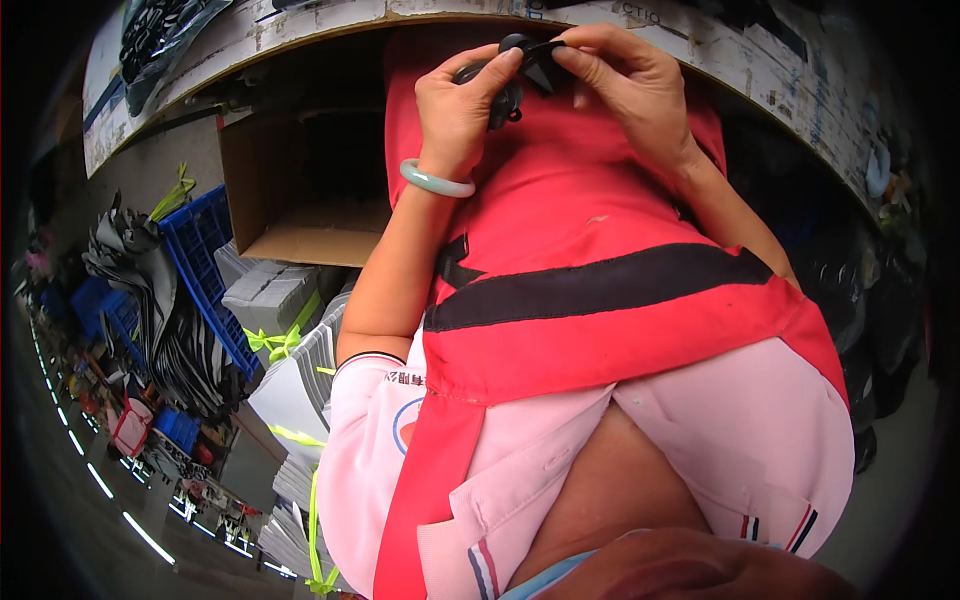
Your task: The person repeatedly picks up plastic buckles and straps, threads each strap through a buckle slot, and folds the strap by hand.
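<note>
Above the red apron (560,190) on my lap, my left hand (452,112) is closed round small black parts (505,102) with rounded, ring-like shapes. Their exact kind does not show. A dark, thin pointed piece (538,74) hangs between the two hands. Close by on the right, my right hand (632,88) pinches the edge of a small black strip with thumb and forefinger. This strip meets the round black part at my left thumb. Fingers cover much of what both hands hold.
A worktable (330,35) with a worn pale covering curves across the far side, with a plastic bag of black pieces (160,45) on it. An open cardboard box (300,190) lies beneath. To the left stand a blue crate (205,260) and bundled grey sheets (275,295).
</note>
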Motion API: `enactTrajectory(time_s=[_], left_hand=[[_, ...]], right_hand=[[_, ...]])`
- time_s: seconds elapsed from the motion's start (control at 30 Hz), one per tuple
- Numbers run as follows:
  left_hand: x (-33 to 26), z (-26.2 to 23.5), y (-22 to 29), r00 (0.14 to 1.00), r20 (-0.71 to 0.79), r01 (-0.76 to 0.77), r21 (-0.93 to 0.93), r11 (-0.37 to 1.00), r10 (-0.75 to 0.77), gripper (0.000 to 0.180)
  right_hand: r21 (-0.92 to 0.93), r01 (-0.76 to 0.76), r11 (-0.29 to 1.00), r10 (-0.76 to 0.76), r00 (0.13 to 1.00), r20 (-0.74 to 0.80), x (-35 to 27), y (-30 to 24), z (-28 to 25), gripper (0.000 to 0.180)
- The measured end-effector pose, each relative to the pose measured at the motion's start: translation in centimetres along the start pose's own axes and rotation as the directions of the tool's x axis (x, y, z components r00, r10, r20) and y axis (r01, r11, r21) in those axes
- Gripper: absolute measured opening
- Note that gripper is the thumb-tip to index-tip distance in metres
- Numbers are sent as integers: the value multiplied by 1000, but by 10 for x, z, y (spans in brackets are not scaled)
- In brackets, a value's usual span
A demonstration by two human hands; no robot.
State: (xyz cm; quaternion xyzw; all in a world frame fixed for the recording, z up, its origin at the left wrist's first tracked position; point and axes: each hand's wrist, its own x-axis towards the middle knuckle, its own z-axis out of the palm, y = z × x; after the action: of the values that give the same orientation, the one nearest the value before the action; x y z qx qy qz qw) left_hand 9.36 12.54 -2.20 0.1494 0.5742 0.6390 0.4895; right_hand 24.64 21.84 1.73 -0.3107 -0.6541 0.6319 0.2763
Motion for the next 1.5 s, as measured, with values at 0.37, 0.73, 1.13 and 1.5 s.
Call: enactTrajectory(time_s=[0.37,0.73,1.13,1.5], left_hand=[[-3,-7,-11,853,218,-522,331,786,475,19],[-20,-22,14,781,423,-598,294,746,459,20],[-33,-19,12,805,430,-548,271,791,410,18],[-70,-103,52,962,271,-140,524,840,-9,13]], right_hand=[[212,-339,917,326,941,94,1,13,5,25],[49,-504,862,425,773,470,12,7,-18,23],[176,-480,859,391,838,380,13,26,-15,21],[-1,-502,865,427,735,526,8,40,31,27]])
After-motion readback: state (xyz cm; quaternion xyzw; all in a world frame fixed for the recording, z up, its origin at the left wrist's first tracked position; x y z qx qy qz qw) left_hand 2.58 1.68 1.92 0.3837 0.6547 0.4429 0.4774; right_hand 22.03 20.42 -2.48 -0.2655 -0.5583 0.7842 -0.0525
